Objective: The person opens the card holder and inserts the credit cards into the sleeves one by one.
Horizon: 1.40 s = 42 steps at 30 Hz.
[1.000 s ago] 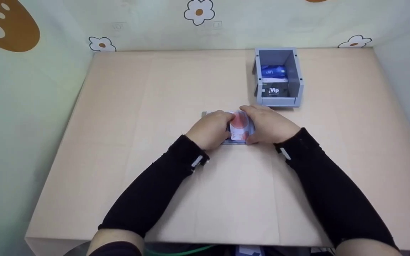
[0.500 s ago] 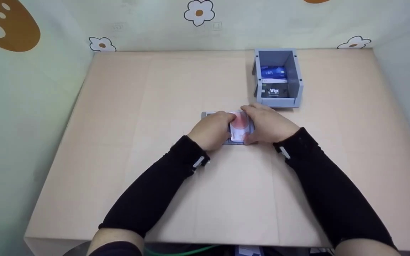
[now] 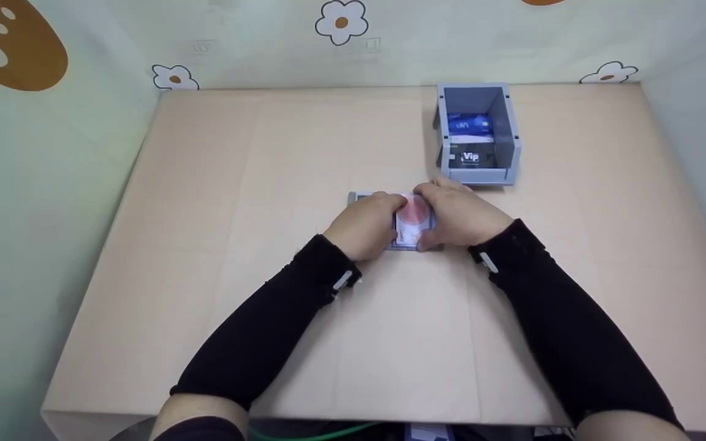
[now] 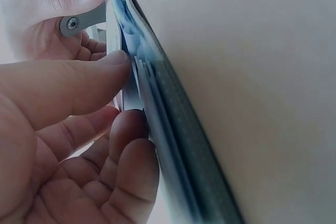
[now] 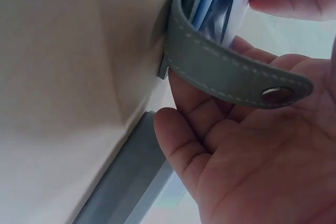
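Both my hands work a card at a grey card holder mid-bench.

The pale, smooth bench carries a grey open-topped bin far right, with a blue card and a black "Vip" card inside, seen only from the head view. That view shows my black-sleeved forearms converging, my left hand and right hand meeting over the flat grey card holder, a white card with a red circle between them. The left wrist view shows my thumb and curled fingers pinching the thin card edges; the right wrist view reveals a stitched grey strap with a metal snap, around which my right fingers curl.
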Motion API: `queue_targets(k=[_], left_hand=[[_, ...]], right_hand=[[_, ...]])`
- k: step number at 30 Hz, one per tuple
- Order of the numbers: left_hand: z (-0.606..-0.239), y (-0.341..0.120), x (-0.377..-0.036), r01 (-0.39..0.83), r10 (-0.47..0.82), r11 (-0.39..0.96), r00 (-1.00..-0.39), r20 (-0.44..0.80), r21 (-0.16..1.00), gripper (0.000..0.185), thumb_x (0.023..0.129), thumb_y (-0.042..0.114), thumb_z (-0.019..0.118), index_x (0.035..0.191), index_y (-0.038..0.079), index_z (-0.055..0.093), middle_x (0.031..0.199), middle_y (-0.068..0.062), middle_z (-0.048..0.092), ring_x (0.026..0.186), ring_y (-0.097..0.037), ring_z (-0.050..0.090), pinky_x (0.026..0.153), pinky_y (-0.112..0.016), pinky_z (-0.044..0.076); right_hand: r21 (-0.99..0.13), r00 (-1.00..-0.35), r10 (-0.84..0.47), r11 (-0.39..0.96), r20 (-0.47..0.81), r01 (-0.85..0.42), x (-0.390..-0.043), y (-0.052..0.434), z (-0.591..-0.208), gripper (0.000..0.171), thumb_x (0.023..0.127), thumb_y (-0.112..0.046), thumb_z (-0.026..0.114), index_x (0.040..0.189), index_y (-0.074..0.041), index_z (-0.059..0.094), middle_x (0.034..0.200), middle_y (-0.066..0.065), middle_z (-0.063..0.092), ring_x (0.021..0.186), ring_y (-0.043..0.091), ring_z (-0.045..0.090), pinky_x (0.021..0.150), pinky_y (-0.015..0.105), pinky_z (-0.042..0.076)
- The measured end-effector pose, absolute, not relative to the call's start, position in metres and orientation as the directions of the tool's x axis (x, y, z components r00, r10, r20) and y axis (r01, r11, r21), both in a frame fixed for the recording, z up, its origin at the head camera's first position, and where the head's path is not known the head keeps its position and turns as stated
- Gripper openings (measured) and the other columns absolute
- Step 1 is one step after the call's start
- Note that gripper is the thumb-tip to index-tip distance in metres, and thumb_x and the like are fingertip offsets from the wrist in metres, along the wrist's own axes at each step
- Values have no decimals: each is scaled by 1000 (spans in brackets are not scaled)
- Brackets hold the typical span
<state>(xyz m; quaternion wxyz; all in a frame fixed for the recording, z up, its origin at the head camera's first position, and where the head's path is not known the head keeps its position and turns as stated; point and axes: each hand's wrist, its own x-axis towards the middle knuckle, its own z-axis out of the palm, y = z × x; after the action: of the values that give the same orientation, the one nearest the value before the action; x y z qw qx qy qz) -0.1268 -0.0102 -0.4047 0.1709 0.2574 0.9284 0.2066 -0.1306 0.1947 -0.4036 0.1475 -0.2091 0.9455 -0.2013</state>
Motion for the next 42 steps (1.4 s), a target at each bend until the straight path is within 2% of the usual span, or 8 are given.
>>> queue_targets(k=[3, 10, 16, 23, 29, 35, 39, 42], left_hand=[[-406, -11, -126, 410, 548, 781, -812, -201, 470, 52, 99, 11, 68, 150, 7, 55, 141, -13, 64, 131, -25, 62, 113, -41, 49], [-406, -10, -126, 401, 534, 793, -820, -207, 459, 53, 99, 13, 69, 150, 9, 55, 141, -12, 64, 131, -24, 62, 113, -40, 49], [-406, -9, -125, 394, 525, 800, -824, -211, 454, 53, 99, 11, 68, 150, 10, 55, 139, -11, 64, 127, -22, 62, 112, -39, 50], [-407, -10, -125, 385, 512, 804, -836, -198, 453, 52, 98, 14, 71, 148, 10, 57, 128, -10, 61, 107, -21, 62, 101, -37, 56], [-406, -10, -126, 394, 519, 804, -831, -202, 446, 50, 99, 16, 70, 147, 7, 58, 128, -11, 62, 105, -21, 62, 100, -37, 57], [-403, -11, -126, 364, 512, 794, -833, -210, 487, 51, 106, 39, 62, 146, 6, 60, 129, -11, 66, 111, -21, 61, 103, -39, 54], [-400, -10, -123, 324, 492, 790, -841, -224, 521, 72, 100, 60, 63, 148, 7, 57, 126, -11, 66, 112, -22, 61, 104, -42, 52], [-399, -8, -121, 312, 488, 786, -843, -225, 534, 79, 95, 67, 66, 145, 7, 58, 124, -10, 66, 113, -22, 61, 104, -42, 52]], right_hand=[[-436, -869, -457, 832, -189, -342, -130, 195, -404, 86, 73, -26, 95, 143, 0, 55, 127, 17, 58, 120, 35, 54, 113, 50, 43], [-435, -895, -411, 847, -172, -305, -131, 192, -404, 70, 84, -29, 89, 139, 0, 58, 137, 20, 61, 141, 42, 48, 124, 53, 33], [-460, -918, -362, 851, -163, -254, -131, 190, -403, 55, 89, -24, 84, 133, 1, 62, 132, 19, 63, 132, 39, 52, 118, 51, 38], [-515, -931, -327, 833, -163, -202, -134, 189, -402, 38, 99, -18, 72, 130, 3, 65, 125, 21, 67, 117, 35, 60, 107, 51, 48], [-607, -952, -270, 784, -145, -130, -136, 188, -399, 25, 105, -11, 59, 123, 0, 71, 124, 19, 72, 112, 33, 65, 103, 49, 51], [-651, -955, -254, 753, -154, -95, -138, 188, -397, 28, 106, -6, 52, 125, 0, 72, 129, 19, 71, 115, 32, 63, 105, 48, 50], [-668, -949, -280, 735, -143, -116, -138, 188, -398, 28, 106, -6, 55, 129, 0, 70, 132, 19, 71, 119, 32, 65, 108, 49, 50], [-690, -950, -289, 712, -119, -130, -137, 188, -399, 30, 106, -8, 56, 133, -1, 68, 132, 17, 70, 118, 30, 65, 106, 47, 51]])
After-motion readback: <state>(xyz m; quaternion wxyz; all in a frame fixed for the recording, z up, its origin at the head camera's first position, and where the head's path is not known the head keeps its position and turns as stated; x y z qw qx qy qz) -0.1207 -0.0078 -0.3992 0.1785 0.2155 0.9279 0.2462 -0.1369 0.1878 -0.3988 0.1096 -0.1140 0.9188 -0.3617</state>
